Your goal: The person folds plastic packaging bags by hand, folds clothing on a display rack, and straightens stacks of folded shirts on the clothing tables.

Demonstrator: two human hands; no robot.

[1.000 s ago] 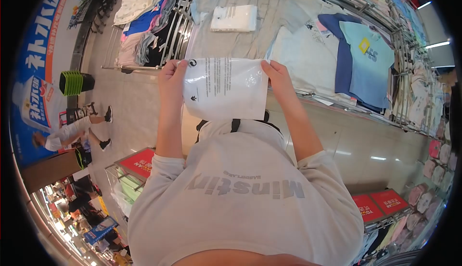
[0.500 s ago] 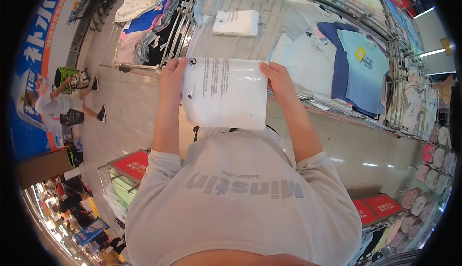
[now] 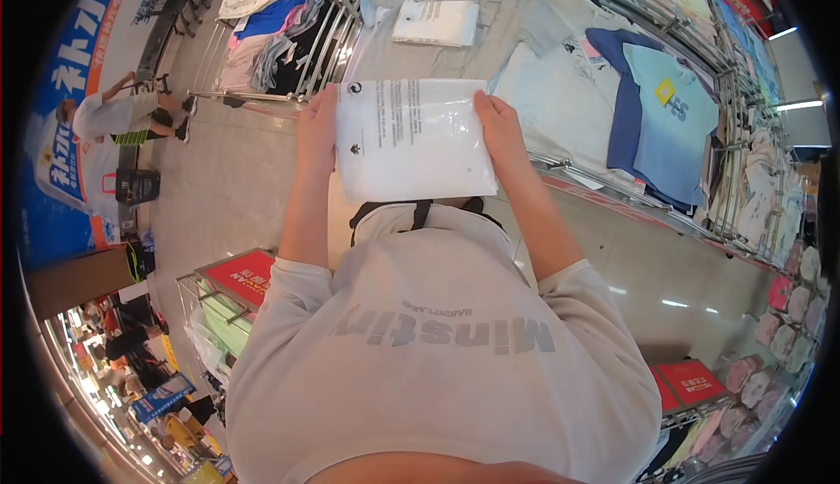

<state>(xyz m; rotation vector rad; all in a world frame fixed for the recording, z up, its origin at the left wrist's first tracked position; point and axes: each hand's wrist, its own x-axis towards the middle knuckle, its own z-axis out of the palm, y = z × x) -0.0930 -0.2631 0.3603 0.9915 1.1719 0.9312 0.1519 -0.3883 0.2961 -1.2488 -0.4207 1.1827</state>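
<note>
A white item folded in a clear plastic bag (image 3: pixel 416 143), with dark printed lines and a round mark at its top left, is held up in front of my body. My left hand (image 3: pixel 318 131) grips its left edge near the upper corner. On the opposite edge, my right hand (image 3: pixel 500 129) pinches the upper right corner with the thumb on top. Beyond the bag, a second white packet (image 3: pixel 435 23) lies on a spread grey shirt (image 3: pixel 376 53). White, navy and light blue shirts (image 3: pixel 669 108) lie to the right of it.
Folded clothes (image 3: pixel 254 62) sit on a metal rack at the upper left. Red signs (image 3: pixel 238 276) top a low rack at the left, with more at the lower right. A person (image 3: pixel 114 118) is on the floor area at the far left, near a dark basket (image 3: pixel 138 186).
Both hands have lifted the bag slightly away from my body, and its lower part now looks more filled out. The person at the far left has moved upward in view.
</note>
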